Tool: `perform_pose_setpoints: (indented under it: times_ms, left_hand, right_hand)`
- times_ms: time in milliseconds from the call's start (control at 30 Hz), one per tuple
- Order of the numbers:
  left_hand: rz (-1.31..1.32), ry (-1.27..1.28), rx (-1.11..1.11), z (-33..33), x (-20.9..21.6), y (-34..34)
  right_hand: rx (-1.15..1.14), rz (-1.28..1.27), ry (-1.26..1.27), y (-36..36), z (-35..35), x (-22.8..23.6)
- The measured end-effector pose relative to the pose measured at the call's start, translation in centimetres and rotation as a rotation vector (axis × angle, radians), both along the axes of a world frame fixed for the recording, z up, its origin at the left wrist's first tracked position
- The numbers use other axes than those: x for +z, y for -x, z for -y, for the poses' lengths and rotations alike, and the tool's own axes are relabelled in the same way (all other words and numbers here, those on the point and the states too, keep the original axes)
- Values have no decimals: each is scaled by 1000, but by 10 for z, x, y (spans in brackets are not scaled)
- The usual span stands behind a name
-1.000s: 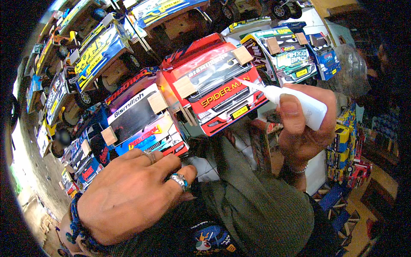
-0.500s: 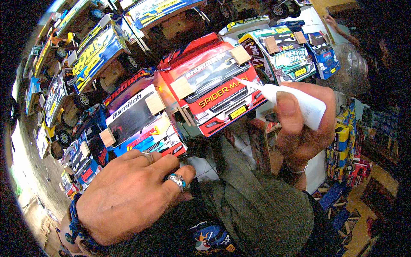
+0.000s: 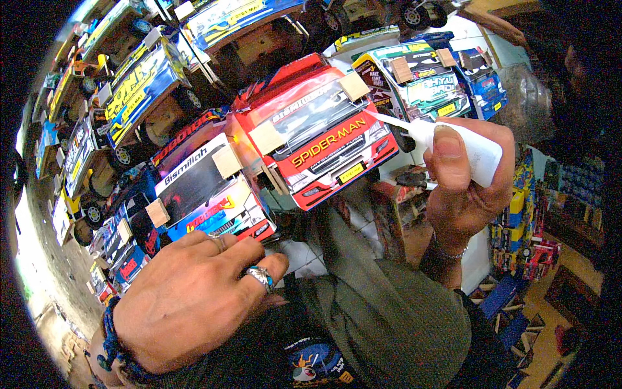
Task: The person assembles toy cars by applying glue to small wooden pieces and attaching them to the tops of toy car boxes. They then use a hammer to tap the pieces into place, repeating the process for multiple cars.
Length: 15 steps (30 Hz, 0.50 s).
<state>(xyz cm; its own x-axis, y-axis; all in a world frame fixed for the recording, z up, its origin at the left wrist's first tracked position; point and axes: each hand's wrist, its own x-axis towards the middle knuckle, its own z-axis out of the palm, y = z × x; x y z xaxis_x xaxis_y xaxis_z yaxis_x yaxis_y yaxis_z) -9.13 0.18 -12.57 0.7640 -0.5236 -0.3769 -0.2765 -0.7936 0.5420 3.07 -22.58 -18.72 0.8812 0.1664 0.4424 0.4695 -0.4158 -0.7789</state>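
Note:
My right hand [image 3: 470, 168] is closed round a small white glue bottle [image 3: 476, 154], tilted so its thin nozzle points left. The tip is at the right edge of a red toy truck [image 3: 330, 148], just below the windscreen; whether it touches, I cannot tell. Small wooden blocks [image 3: 267, 137] sit at the windscreen's sides. On the left, my left hand [image 3: 188, 292], with rings and a blue cord bracelet, is curled by the lower front of a white and multicoloured toy truck [image 3: 201, 175]. Its fingertips are tucked out of sight.
Many toy trucks crowd the left and far side, among them a blue and yellow truck [image 3: 146, 91]. Beyond the bottle stand a green and white truck [image 3: 427, 81] and a blue truck [image 3: 483, 84]. A dark cloth [image 3: 389, 318] hangs over my front.
The bottle and my right hand have shifted slightly right and the nozzle tip sits at the red truck's upper right edge. The trucks appear slightly shifted left in view. My left hand stays curled.

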Motion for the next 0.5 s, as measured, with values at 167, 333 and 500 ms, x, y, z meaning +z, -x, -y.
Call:
perform_pose_setpoints:
  times_ms: [167,333,500]
  left_hand:
    - [-3,8,0,0,0,-1]
    - [11,-16,-24,0,1,-2]
    - [5,-10,-12,0,1,-2]
  right_hand:
    - [-33,-40,-70,-2,-2,-1]
    - [16,0,-113,-6,-5,-5]
    - [24,4,-87,-9,-5,-6]
